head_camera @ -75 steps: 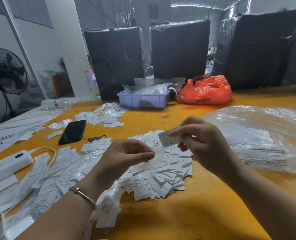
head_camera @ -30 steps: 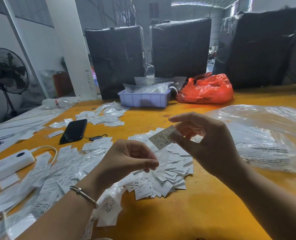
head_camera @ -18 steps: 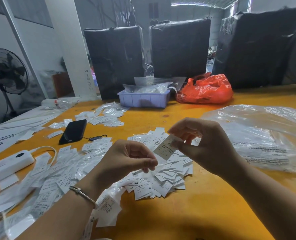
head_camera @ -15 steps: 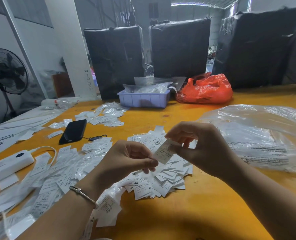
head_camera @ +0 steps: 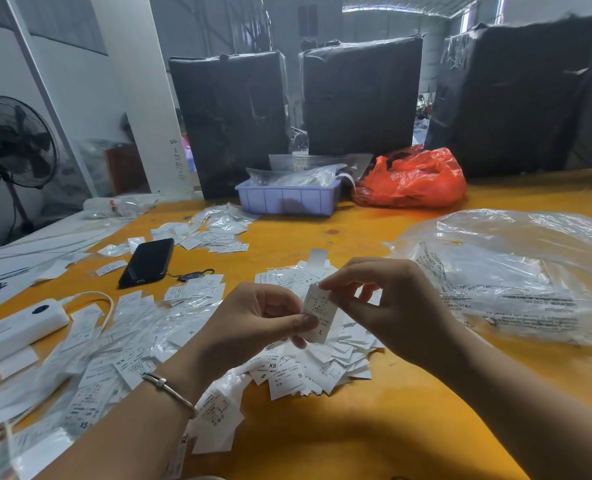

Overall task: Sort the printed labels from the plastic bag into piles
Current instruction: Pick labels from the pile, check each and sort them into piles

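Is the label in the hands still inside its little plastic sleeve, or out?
Cannot tell. The label is pinched at its top by the right hand and lower down by the left hand; no sleeve edge shows clearly.

Bare forearms; thin metal bangle [head_camera: 168,388] circles the left wrist.

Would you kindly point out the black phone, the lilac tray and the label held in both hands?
black phone [head_camera: 148,260], head view, middle of its dark back.
lilac tray [head_camera: 287,201], head view, its front wall.
label [head_camera: 318,314], head view, the printed face above the letter L.
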`<act>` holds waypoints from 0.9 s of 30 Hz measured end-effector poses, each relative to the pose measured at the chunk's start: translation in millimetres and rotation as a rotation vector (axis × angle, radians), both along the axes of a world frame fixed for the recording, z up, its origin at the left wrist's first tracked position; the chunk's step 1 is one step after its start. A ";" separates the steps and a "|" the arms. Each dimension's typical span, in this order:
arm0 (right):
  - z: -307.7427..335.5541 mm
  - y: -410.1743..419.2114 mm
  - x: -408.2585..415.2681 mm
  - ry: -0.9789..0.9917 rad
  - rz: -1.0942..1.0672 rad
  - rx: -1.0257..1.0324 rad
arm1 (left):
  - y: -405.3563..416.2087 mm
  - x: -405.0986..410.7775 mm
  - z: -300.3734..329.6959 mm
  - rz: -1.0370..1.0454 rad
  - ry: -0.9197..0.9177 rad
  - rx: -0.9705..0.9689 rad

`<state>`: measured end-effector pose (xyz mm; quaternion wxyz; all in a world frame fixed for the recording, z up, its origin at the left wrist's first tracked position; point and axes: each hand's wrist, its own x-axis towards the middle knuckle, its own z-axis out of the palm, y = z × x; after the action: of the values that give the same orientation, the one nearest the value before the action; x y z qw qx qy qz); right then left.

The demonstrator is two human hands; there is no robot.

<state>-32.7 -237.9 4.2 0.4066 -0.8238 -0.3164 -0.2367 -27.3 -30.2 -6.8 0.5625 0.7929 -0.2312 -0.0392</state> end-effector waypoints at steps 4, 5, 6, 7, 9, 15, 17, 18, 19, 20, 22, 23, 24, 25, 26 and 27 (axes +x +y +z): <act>-3.2 1.8 0.5 0.058 0.050 0.006 | -0.1 2.1 -1.7 0.006 0.005 -0.023; -3.8 1.2 0.8 0.082 0.062 0.019 | 0.0 2.8 -2.0 0.007 0.005 -0.031; -4.1 0.7 1.4 0.110 0.075 0.035 | 0.1 3.3 -2.1 0.006 0.004 -0.035; -4.4 0.2 2.0 0.143 0.091 0.050 | 0.1 3.6 -2.3 0.005 -0.002 -0.037; -5.3 0.5 2.7 0.213 0.130 0.057 | 0.2 3.3 -2.4 0.001 -0.020 -0.026; -9.5 0.1 6.0 0.304 0.156 0.084 | 0.1 4.2 -3.3 0.027 -0.019 -0.035; -8.5 -0.1 6.6 0.313 0.155 0.172 | 0.6 4.7 -2.0 0.054 -0.025 -0.033; -7.4 -0.6 7.0 0.317 0.143 0.211 | 1.3 4.6 -1.1 0.067 -0.027 -0.025; -6.4 -1.8 7.9 0.306 0.106 0.243 | 2.8 5.1 -0.7 0.080 -0.034 -0.012; -5.7 -4.5 9.7 0.275 0.039 0.263 | 4.4 5.4 0.5 0.095 -0.038 -0.001; -5.6 -15.6 17.6 0.157 -0.190 0.250 | 9.5 7.2 3.2 0.148 -0.061 0.018; -5.7 -23.3 22.4 0.083 -0.336 0.207 | 12.5 9.0 3.7 0.192 -0.074 0.021; -5.5 -31.4 26.7 0.028 -0.482 0.144 | 15.3 10.7 4.4 0.255 -0.079 0.023; -5.6 -39.5 30.2 0.015 -0.608 0.075 | 17.9 12.7 4.9 0.337 -0.085 0.025; -6.0 -46.7 33.3 0.041 -0.702 0.009 | 20.1 14.7 5.2 0.434 -0.094 0.030; -7.3 -53.4 36.3 0.087 -0.770 -0.056 | 22.6 16.9 4.9 0.535 -0.113 0.048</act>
<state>3.6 -291.2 -3.1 0.2781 -0.9024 0.0273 -0.3281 -10.4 -7.6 -1.9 0.5199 0.8399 -0.0436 0.1496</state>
